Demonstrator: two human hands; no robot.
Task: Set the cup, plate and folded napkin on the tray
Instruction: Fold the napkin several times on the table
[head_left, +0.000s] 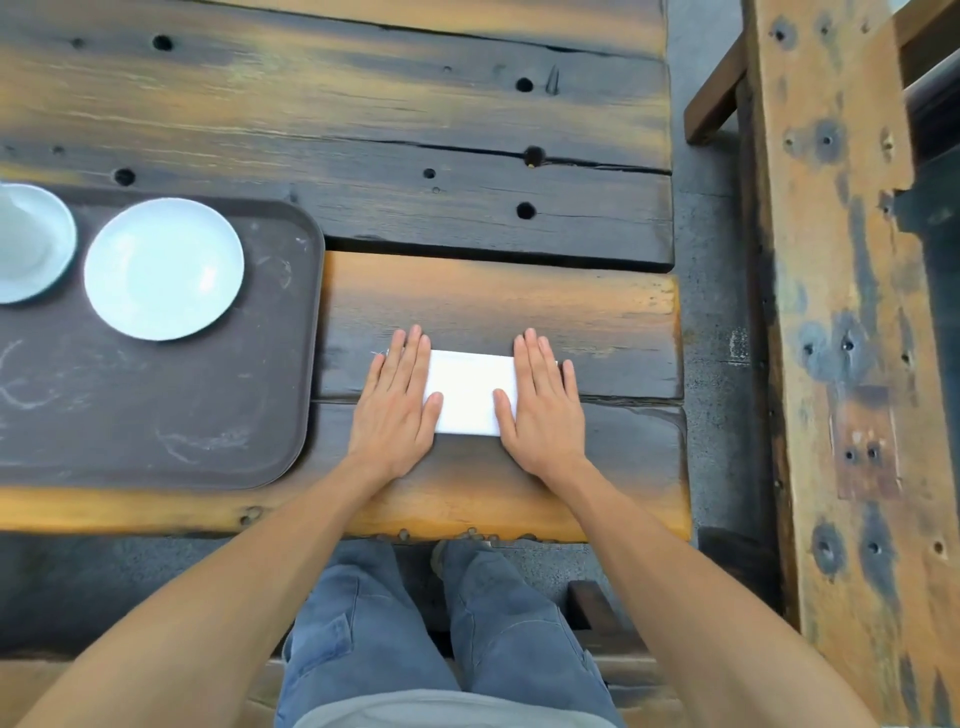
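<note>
A white folded napkin (470, 389) lies on the wooden table (493, 301), right of the tray. My left hand (397, 402) presses flat on its left end and my right hand (540, 402) presses flat on its right end, fingers straight. The dark brown tray (156, 415) sits at the left. A pale blue plate (163, 268) stands on it. At the far left edge of the view a pale cup (28, 241) also stands on the tray, partly cut off.
The table's near edge (467, 525) runs just below my wrists. A worn wooden bench (841, 312) stands to the right across a concrete gap. My legs in blue trousers are under the table edge.
</note>
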